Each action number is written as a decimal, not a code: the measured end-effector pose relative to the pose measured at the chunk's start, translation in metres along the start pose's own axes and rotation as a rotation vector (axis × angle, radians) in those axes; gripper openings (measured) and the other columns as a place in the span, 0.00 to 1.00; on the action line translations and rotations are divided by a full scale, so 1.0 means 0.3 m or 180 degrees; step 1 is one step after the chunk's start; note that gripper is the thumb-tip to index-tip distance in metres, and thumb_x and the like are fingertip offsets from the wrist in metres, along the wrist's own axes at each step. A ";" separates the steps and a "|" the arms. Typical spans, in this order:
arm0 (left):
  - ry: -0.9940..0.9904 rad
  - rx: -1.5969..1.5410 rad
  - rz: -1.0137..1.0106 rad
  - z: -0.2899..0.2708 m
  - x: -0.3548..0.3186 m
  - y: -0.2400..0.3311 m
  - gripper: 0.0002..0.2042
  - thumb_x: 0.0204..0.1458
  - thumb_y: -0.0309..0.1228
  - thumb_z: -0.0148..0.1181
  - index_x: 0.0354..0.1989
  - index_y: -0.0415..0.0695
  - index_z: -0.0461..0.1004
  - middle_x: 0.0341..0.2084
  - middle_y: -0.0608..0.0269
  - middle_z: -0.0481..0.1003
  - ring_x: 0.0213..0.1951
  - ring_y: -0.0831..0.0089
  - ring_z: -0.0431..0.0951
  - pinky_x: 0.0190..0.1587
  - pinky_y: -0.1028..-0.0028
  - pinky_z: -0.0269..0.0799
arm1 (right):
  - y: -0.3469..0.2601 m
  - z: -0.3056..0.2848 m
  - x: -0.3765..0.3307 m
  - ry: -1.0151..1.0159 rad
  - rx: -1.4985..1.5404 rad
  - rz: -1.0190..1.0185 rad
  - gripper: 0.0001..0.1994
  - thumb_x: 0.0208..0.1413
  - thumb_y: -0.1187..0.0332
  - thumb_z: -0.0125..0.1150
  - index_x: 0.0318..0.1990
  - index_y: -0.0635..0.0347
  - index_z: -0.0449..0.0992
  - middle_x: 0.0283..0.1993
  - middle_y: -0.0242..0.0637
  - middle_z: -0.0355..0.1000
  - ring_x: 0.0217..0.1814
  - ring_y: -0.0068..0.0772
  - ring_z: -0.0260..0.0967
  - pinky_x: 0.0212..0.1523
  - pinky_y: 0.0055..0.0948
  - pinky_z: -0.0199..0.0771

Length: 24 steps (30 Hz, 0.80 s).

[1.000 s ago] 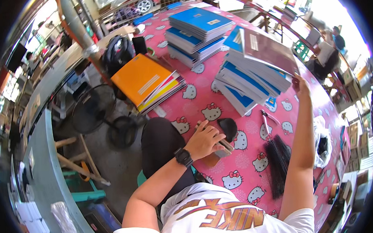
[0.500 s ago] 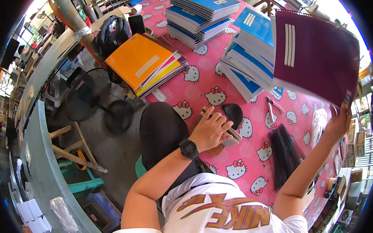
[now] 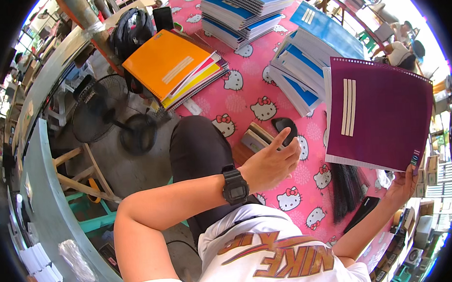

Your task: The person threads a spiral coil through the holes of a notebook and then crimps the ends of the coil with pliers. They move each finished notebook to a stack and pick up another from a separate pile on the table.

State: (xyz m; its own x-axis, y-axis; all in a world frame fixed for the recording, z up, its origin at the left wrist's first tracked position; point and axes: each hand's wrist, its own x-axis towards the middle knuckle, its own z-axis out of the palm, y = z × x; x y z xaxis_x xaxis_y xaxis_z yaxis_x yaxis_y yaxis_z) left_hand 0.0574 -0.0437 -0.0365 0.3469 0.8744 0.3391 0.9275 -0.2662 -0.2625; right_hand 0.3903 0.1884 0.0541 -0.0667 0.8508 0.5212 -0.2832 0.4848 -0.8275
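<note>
My right hand [image 3: 403, 184] grips the lower corner of a maroon spiral notebook [image 3: 378, 115], holding it up flat above the pink patterned table [image 3: 244, 102]. My left hand [image 3: 272, 161], a black watch on its wrist, hovers just above the table edge with the index finger pointing out. It holds nothing and is nearest to a small wooden block [image 3: 256, 137] and a black oval object [image 3: 284, 126]. Behind the notebook stands a leaning stack of blue notebooks [image 3: 303, 62].
An orange-topped pile of notebooks [image 3: 175, 67] lies at the table's left, another blue stack [image 3: 248, 11] at the back. Black spiral bindings [image 3: 346, 188] and a black phone [image 3: 363, 213] lie near my right arm. A floor fan [image 3: 104, 116] and wooden stool [image 3: 81, 172] stand left.
My right hand lifted the maroon notebook off the blue stack and brought it down toward me. My left hand stayed by the wooden block, its index finger now extended.
</note>
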 end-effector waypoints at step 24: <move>0.1459 -0.4718 -0.2304 -0.005 -0.038 -0.306 0.18 0.59 0.31 0.51 0.55 0.38 0.63 0.44 0.68 0.70 0.45 0.82 0.66 0.50 0.79 0.61 | 0.335 0.334 -0.632 -0.1279 0.0046 0.1619 0.13 0.52 0.82 0.56 0.45 0.60 0.70 0.43 0.29 0.72 0.42 0.19 0.66 0.49 0.22 0.63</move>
State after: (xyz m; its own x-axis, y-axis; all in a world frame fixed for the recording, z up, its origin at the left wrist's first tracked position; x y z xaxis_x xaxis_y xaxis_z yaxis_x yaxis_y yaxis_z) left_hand -0.0315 -0.0300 -0.0148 -0.4069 0.8683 0.2838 0.1361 -0.2496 0.9587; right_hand 0.2787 0.0556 -0.1070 -0.5479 0.8300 0.1048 -0.1346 0.0362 -0.9902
